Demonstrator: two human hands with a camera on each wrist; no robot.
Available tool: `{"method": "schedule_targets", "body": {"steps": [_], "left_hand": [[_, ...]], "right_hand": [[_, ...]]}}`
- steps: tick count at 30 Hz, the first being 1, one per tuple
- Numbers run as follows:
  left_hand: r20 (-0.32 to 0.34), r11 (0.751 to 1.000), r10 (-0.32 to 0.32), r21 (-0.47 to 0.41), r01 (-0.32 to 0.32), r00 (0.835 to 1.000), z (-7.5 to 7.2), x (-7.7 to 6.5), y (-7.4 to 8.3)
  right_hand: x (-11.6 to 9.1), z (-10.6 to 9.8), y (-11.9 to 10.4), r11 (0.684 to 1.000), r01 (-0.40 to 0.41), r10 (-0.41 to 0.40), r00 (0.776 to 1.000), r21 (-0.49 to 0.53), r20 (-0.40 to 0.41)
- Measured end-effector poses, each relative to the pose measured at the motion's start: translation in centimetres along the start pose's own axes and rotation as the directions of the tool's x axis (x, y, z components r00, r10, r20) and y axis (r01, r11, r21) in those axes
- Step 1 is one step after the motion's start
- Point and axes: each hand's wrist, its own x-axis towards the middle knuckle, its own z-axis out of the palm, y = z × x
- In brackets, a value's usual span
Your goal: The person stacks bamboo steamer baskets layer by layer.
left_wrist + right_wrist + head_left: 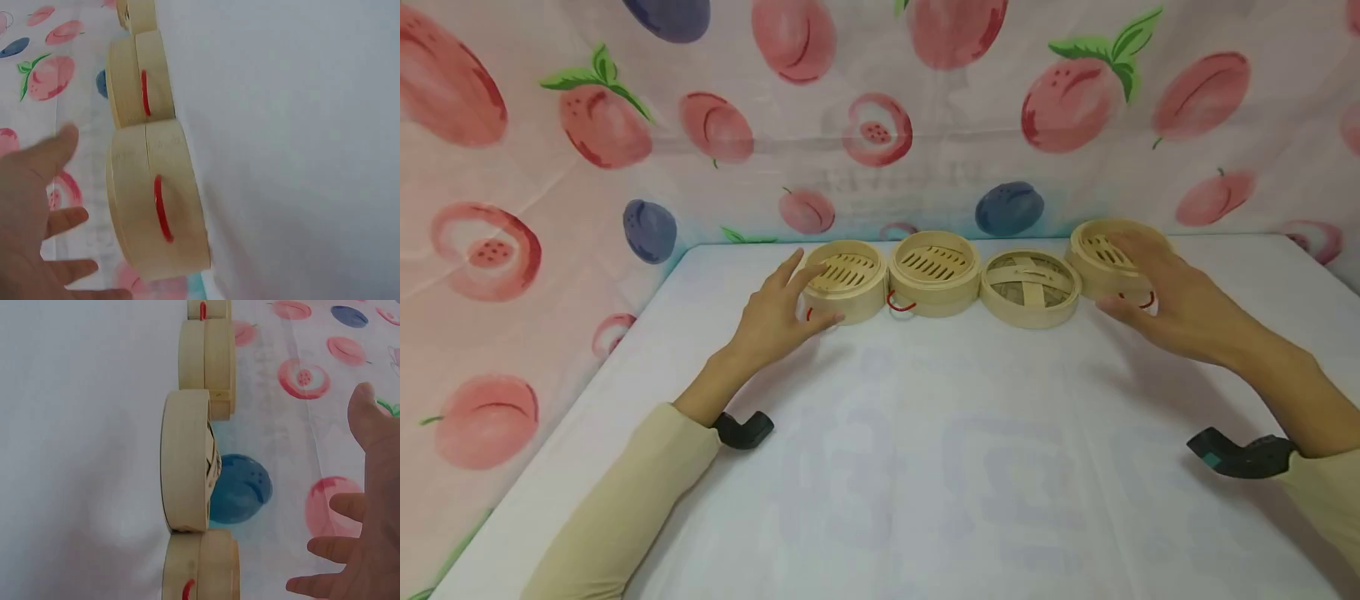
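Several round bamboo steamer pieces stand in a row along the back of the table. My left hand (767, 321), fingers spread, hovers at the left side of the leftmost steamer basket (859, 307). In the left wrist view that basket shows a red loop (162, 209) on its wall, with the fingers apart from it. Beside it sits a second slatted steamer basket (938, 298), then a steamer lid (1030, 314) with crossed bamboo strips. Over the rightmost steamer basket (1093, 279) my right hand (1187, 304) reaches with loose fingers, hiding part of it. Neither hand holds anything.
White cloth covers the table (925, 467). Right behind the steamers hangs a fruit-print curtain (940, 108), which continues along the left side. A black wrist device (747, 430) sticks out below the left sleeve, and another black device (1243, 454) below the right.
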Motion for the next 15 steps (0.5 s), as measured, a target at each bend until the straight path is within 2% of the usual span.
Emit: {"method": "schedule_targets", "body": {"steps": [6,11,15], "left_hand": [[0.003,0.993,-0.049,-0.108,0.049,0.999,1.1,0.6,0.1],[0.011,0.975,-0.106,-0.195,0.106,0.994,1.6,0.6,-0.4],[-0.015,0.962,-0.121,-0.249,0.113,0.993,1.9,0.7,-0.8]], "right_hand": [[0.3,0.9,-1.1,0.999,-0.010,0.008,0.999,0.043,0.033],[0.7,1.8,-1.8,0.994,0.089,-0.085,0.994,0.064,-0.066],[1.2,2.2,-2.4,0.979,0.138,-0.122,0.986,0.151,-0.114]]}}
